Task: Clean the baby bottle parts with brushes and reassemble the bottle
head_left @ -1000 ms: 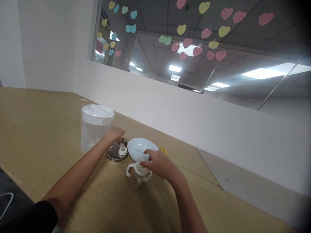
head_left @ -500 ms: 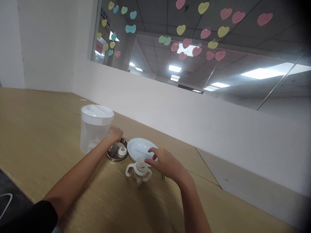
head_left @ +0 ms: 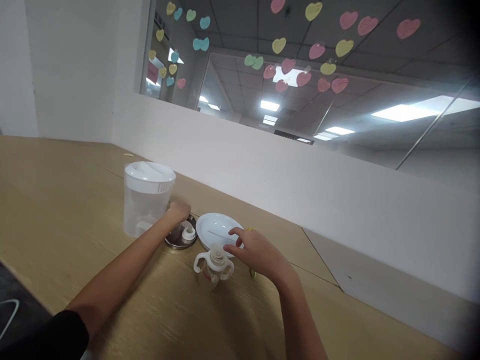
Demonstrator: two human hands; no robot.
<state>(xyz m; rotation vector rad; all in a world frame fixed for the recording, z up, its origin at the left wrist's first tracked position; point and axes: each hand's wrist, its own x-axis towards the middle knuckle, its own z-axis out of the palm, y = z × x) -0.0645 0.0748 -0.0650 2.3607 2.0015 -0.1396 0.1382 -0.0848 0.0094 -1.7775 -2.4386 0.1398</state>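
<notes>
The white wall (head_left: 240, 155) rises beyond the plate (head_left: 215, 224), and the window (head_left: 240, 25) is set in it, above and behind the plate. The wooden table (head_left: 56, 200) spreads out under the plate on all sides. To the plate's left, as I see it, stands the large clear jug (head_left: 144, 200) with its white lid on. The plate itself is white, round and shallow. Just left of it lies the round metal tray (head_left: 180, 246), partly covered by my arm. In front of the plate, on my side, the two-handled bottle (head_left: 212, 272) stands on the table, its neck uncovered.

My left hand (head_left: 180, 211) is left of the plate, at the far side of the tray; my fingers curl downward out of sight, so I can't tell whether they are closed on anything. My right hand (head_left: 255, 250) is over the plate's right edge, beside the bottle's neck, thumb and forefinger well apart, gripping nothing. The white teat ring (head_left: 188, 234) sits on the tray, left of the plate. Smallest are the heart-shaped notes (head_left: 348, 20) on the window, high above the plate.
</notes>
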